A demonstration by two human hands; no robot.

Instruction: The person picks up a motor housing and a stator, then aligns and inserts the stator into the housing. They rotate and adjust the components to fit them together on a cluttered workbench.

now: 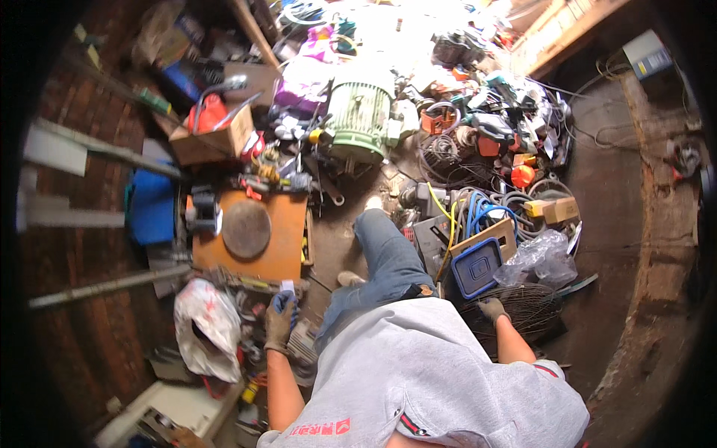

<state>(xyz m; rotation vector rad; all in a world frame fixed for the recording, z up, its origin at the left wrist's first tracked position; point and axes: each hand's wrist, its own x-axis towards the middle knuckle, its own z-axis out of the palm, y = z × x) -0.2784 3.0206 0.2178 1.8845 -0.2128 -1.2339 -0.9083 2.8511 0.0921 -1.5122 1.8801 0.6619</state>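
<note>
My left hand point(279, 322), in a grey-brown work glove with bluish fingertips, is raised beside my left thigh. Its fingers are curled closed, and a small white piece point(287, 285) shows just above them; whether they grip it is unclear. On the other side, my right hand point(493, 308), gloved too, reaches down at the edge of a dark coil of wire point(526, 308). Its fingers look stretched out, partly lost against the wire. Close to it are a blue-rimmed plastic lid point(476, 267) and a crumpled clear plastic bag point(539, 258).
An orange board point(287, 237) carrying a round brown disc point(247, 229) lies left, above a white sack point(207, 328). Ahead stands a big green electric motor point(360, 112) amid piled tools. Blue and grey hoses point(478, 213) and a cardboard box point(560, 210) crowd the right.
</note>
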